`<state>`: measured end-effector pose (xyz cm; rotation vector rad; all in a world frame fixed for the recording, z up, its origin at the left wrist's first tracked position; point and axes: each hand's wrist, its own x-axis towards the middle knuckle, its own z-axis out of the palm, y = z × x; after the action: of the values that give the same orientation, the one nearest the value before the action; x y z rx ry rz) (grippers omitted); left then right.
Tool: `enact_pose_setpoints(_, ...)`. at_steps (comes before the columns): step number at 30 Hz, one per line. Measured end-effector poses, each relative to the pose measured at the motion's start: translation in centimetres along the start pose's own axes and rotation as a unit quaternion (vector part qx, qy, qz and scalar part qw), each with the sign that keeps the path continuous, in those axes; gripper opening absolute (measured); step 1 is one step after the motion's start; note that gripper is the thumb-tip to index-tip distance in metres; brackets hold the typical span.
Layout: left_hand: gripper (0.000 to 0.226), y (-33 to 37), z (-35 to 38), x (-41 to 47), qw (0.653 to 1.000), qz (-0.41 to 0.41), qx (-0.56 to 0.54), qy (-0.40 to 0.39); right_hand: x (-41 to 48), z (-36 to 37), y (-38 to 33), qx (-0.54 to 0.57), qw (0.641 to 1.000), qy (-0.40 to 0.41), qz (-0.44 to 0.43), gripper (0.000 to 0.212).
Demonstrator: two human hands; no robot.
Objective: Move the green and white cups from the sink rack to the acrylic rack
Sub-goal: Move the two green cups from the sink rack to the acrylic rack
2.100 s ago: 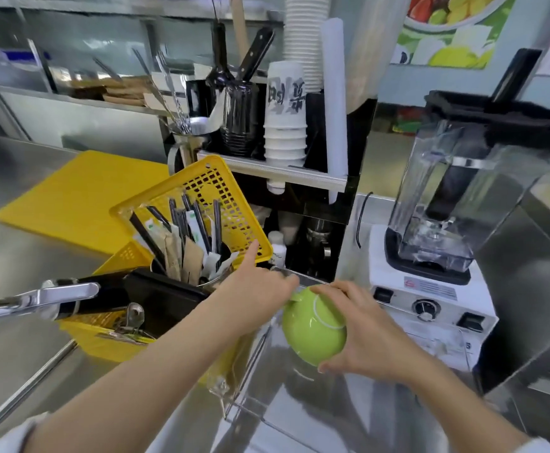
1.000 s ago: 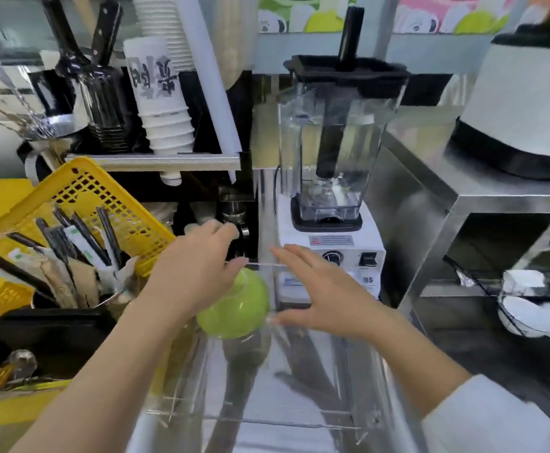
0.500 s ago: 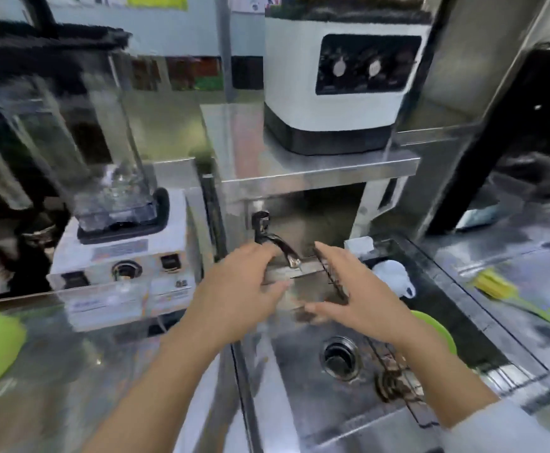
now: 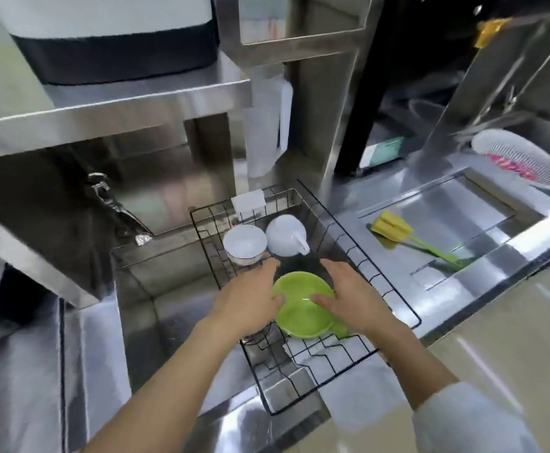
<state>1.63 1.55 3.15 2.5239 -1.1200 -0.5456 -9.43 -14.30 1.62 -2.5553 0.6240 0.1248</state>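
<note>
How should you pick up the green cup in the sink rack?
Probably by its round sides, from above with a hand on each side. The green cup lies tilted in the sink rack, open mouth up, its handle low at the near right, partly hidden.

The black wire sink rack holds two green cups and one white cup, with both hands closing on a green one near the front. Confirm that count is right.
Wrong on the count. The head view shows the black wire sink rack holding one round green cup and two white cups. The left hand and right hand are indeed closing on the green one near the front.
</note>
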Motion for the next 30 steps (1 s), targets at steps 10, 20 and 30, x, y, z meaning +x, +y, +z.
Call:
enact_pose_setpoints(10, 0.026, 0.3, 2.9, 2.1, 0.993, -0.061, 0.087, -0.049, 1.4, 1.4, 1.6, -0.041, 0.996, -0.047, 0.068, 0.014)
enact_pose_setpoints(20, 0.043, 1.1, 2.0, 1.9, 0.989, -0.107, -0.014, 0.098, 2.1, -0.5, 0.7, 0.047, 0.997, 0.053, -0.034, 0.011)
enact_pose_setpoints(30, 0.016, 0.2, -1.4, -1.6, 0.898, -0.092, -0.219, 0.371, 1.5, -4.3, -4.0, 0.413, 0.905, 0.086, -0.052, 0.021)
